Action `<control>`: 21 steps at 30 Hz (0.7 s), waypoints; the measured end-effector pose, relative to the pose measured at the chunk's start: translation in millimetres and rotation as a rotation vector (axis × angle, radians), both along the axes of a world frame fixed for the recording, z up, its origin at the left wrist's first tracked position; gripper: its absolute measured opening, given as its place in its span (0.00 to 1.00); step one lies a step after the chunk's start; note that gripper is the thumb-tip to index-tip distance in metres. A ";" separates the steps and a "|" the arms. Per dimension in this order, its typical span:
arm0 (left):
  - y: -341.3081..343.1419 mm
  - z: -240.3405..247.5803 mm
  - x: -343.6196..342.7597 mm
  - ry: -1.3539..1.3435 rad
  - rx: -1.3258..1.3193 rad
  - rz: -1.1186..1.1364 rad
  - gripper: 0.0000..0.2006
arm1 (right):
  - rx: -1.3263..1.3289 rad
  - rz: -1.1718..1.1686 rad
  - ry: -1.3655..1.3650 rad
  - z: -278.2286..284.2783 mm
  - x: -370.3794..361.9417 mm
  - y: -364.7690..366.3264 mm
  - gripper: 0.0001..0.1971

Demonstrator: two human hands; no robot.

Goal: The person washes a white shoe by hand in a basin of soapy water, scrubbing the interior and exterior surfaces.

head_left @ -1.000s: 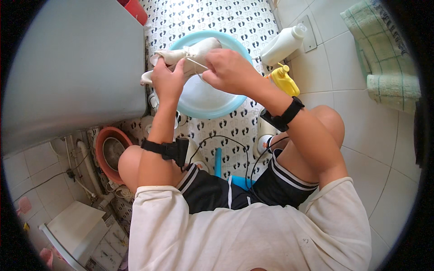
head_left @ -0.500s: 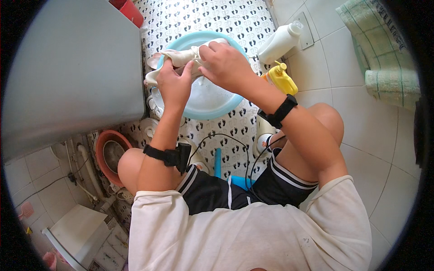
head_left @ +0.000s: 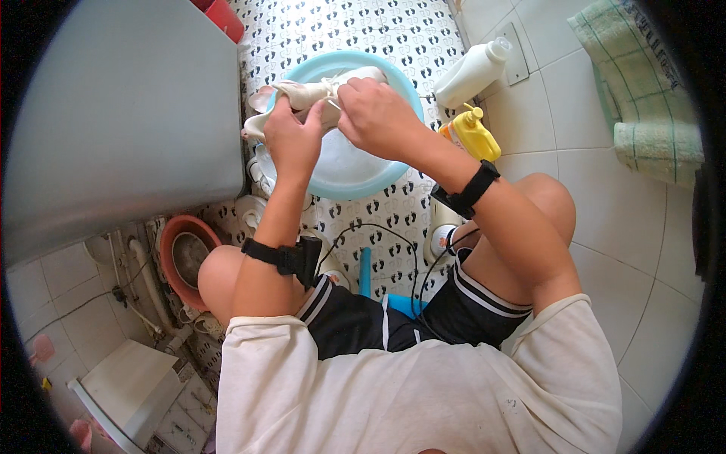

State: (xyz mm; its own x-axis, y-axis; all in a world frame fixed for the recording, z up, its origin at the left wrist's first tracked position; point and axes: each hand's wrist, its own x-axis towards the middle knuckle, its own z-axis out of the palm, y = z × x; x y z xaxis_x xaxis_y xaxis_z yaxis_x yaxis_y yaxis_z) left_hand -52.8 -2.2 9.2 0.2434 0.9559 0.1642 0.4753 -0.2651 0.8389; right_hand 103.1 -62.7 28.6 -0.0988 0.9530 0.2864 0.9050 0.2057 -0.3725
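Observation:
A white shoe (head_left: 367, 75) lies tilted across the upper part of a light blue basin (head_left: 355, 188), its toe pointing right. My left hand (head_left: 291, 141) is closed round the heel end, thumb on the near side. Over the shoe's middle, my right hand (head_left: 378, 119) has its fingertips pinched at a white shoelace (head_left: 331, 99). The basin holds whitish, sudsy water. My right hand hides part of the shoe's near side.
A white bottle (head_left: 473, 73) and a yellow jug (head_left: 475, 135) stand right of the basin by the tiled wall. A grey appliance (head_left: 128, 129) fills the left. An orange basin (head_left: 170, 261) sits lower left. A green checked towel (head_left: 654, 147) hangs right.
My right hand has shifted slightly right and down along the shoe, with its fingers drawn together at the lace. My left hand keeps its hold on the heel end.

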 end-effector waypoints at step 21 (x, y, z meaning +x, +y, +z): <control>-10.4 2.7 8.1 -0.091 -0.067 -0.009 0.14 | 0.058 -0.043 -0.023 5.0 1.7 -1.0 0.14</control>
